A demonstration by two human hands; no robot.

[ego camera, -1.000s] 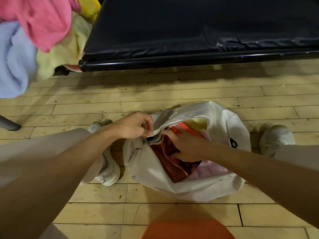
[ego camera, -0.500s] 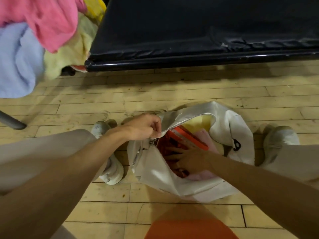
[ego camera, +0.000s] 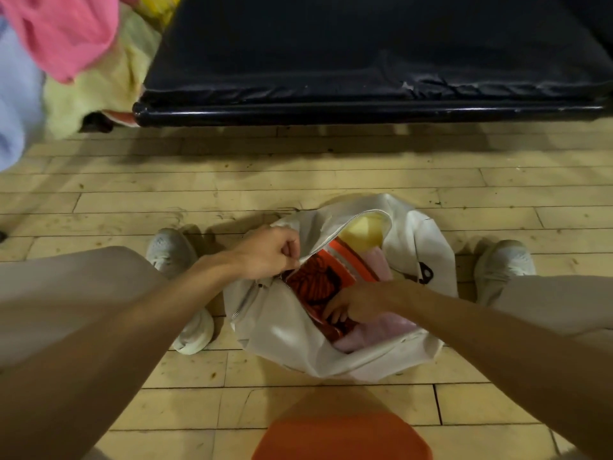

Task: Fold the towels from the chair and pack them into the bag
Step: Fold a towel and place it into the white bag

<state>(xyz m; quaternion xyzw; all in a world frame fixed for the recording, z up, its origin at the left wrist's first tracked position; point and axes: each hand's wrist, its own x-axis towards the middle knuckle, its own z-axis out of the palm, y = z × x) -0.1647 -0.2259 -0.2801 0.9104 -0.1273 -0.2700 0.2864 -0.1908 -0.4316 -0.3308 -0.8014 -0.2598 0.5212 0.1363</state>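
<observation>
A white zip bag [ego camera: 275, 330] sits on the wooden floor between my feet, its mouth pulled wide. Inside lie a red-and-black patterned towel [ego camera: 315, 283] with an orange striped border, a yellow towel [ego camera: 363, 232] and a pale pink towel [ego camera: 381, 330]. My left hand [ego camera: 268, 252] pinches the bag's zipper edge at the left of the opening. My right hand [ego camera: 356, 302] reaches into the bag, fingers curled into the red towel and partly hidden by it. More towels hang at the top left: pink [ego camera: 63, 34], light blue [ego camera: 15, 104] and pale yellow [ego camera: 106, 81].
A black padded bench [ego camera: 365, 61] runs across the top of the view, just beyond the bag. My white shoes [ego camera: 175, 260] [ego camera: 504, 263] stand on either side of the bag. An orange shape [ego camera: 341, 436] sits at the bottom edge.
My right hand has pushed deeper into the bag, pressing the red towel down. My left hand keeps its hold on the zipper edge. The view has tilted slightly.
</observation>
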